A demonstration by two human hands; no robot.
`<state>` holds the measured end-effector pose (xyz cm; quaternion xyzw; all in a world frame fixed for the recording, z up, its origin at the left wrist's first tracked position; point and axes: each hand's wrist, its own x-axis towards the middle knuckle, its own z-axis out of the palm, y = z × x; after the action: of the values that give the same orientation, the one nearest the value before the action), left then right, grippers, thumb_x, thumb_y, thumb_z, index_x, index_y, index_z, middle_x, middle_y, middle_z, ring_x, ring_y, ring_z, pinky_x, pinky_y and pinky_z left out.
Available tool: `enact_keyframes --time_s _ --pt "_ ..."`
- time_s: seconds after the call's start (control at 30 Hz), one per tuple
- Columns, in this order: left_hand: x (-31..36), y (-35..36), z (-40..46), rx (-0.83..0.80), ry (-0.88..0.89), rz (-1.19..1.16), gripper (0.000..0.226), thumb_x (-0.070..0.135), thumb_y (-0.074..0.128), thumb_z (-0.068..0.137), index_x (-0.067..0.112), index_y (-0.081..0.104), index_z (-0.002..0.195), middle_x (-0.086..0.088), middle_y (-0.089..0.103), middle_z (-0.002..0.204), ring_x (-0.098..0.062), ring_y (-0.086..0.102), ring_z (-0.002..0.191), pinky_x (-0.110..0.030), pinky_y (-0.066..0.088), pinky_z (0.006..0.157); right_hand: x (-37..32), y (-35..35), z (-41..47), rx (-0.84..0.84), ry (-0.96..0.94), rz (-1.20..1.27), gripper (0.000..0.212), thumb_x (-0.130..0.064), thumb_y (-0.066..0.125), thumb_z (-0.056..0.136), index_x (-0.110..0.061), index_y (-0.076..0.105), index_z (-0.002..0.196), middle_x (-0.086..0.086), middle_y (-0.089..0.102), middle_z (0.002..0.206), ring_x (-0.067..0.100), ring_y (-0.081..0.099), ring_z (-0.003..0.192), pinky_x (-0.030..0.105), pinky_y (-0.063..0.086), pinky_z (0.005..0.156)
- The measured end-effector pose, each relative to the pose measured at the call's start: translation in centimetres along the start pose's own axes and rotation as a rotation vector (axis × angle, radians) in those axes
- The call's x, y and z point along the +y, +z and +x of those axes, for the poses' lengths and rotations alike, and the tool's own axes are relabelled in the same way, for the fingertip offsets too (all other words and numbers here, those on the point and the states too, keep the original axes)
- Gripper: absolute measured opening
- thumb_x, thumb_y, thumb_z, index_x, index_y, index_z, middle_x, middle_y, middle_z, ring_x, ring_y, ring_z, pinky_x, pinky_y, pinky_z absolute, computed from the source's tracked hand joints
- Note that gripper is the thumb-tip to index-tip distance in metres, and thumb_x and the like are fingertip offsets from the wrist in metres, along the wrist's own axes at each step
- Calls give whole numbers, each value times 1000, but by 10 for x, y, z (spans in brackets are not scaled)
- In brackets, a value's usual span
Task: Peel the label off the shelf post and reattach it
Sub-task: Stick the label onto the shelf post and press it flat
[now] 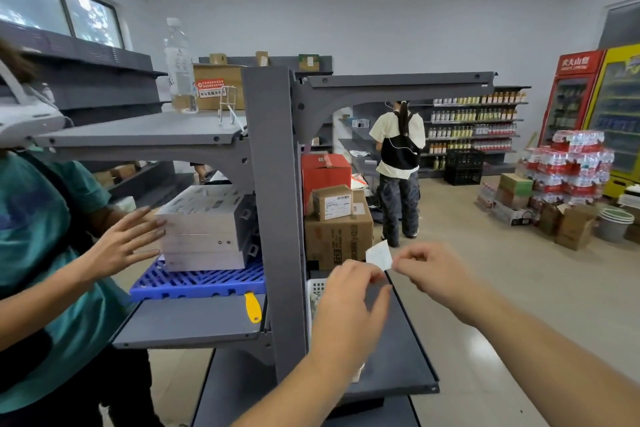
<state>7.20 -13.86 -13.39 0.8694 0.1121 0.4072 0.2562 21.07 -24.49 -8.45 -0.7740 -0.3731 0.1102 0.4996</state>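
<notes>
A small white label hangs in the air to the right of the grey shelf post, clear of it. My right hand pinches the label's right lower corner between thumb and forefinger. My left hand is just below and left of the label, fingertips closed on its lower left edge. Both hands are over the right-side lower shelf. The post's front face shows bare grey metal.
A person in a teal shirt stands at the left, a hand against a stack of boxes on a blue pallet. A yellow knife lies on the left shelf. Cardboard boxes sit behind the post. Another person stands farther back.
</notes>
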Motion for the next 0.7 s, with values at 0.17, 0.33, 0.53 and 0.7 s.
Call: enact_keyframes --time_s 0.17,0.33,0.53,0.7 --pt "-2 -24 10 159 174 110 24 33 69 90 23 68 112 10 59 110 -5 50 103 -7 36 91 -24 15 -2 -33 -27 135 18 -6 64 88 -1 74 74 -14 51 49 5 40 47 25 32 53" --pt "-8 -47 18 185 221 146 19 28 73 92 25 70 110 14 66 109 -6 52 104 -8 36 92 -51 32 -3 -55 -61 248 25 1 59 87 -5 70 65 -5 54 55 8 42 49 20 35 50" --pt "-11 -76 23 225 228 154 19 19 77 90 23 74 108 13 72 104 -9 59 101 -6 35 95 -78 47 -6 -103 -120 330 38 3 57 92 -15 69 60 -2 55 58 5 46 49 15 37 47" --pt "-2 -106 29 262 72 22 13 22 74 93 31 74 102 27 67 93 -2 61 94 -17 49 83 -96 55 -4 -155 -155 455 35 -5 60 98 -17 76 69 -1 46 57 13 37 50 26 28 50"
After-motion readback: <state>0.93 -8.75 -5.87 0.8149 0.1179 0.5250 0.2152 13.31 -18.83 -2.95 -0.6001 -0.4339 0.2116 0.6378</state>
